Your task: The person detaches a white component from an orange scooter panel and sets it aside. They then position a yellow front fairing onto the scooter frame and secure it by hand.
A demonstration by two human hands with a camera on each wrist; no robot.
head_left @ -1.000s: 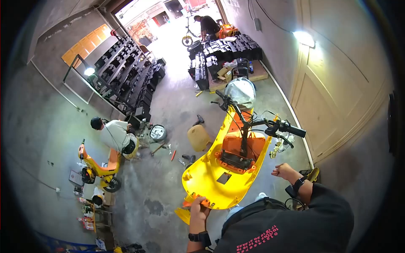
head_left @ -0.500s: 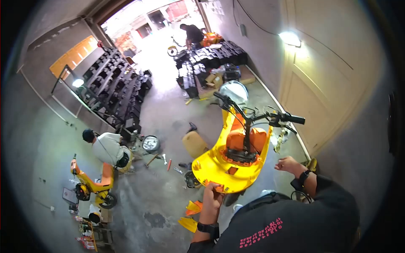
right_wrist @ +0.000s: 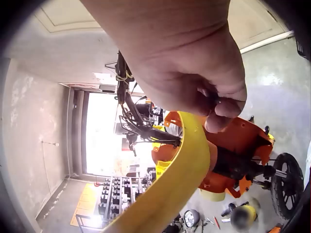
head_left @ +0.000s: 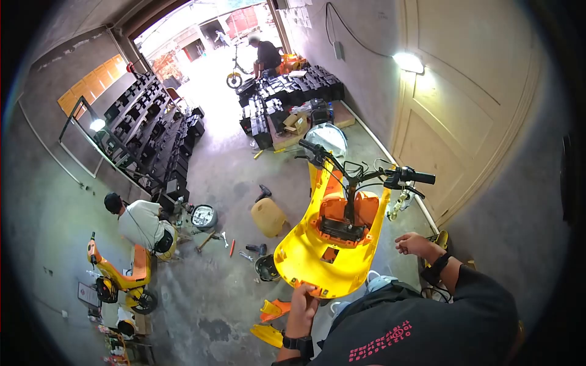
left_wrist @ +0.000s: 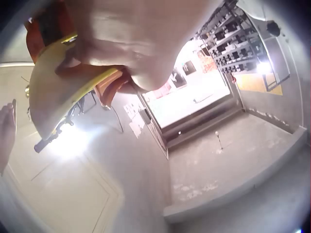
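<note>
A yellow scooter body panel [head_left: 299, 253] stands in front of me, with an orange inner part [head_left: 332, 207] and black handlebars [head_left: 349, 183] beyond. My left hand [head_left: 303, 306] grips the panel's near edge, next to a small orange piece [left_wrist: 108, 88] seen in the left wrist view. To the right of the panel, apart from it in the head view, is my right hand [head_left: 414, 243] with its fingers curled in. A small dark piece [right_wrist: 212, 100] shows between those fingers in the right wrist view; its kind is hidden by the hand.
Yellow and orange panels [head_left: 267, 334] lie on the floor beside my left arm. A helmet-like black part [head_left: 266, 268], a hammer [head_left: 205, 242] and wrenches [head_left: 224, 238] lie further left. A person [head_left: 143, 226] sits near another yellow scooter [head_left: 125, 277]. Black batteries [head_left: 287, 94] stand stacked ahead.
The head view has shifted, so the room slides left and then somewhat down. My left hand keeps its hold on the panel's edge, and my right hand stays curled beside it.
</note>
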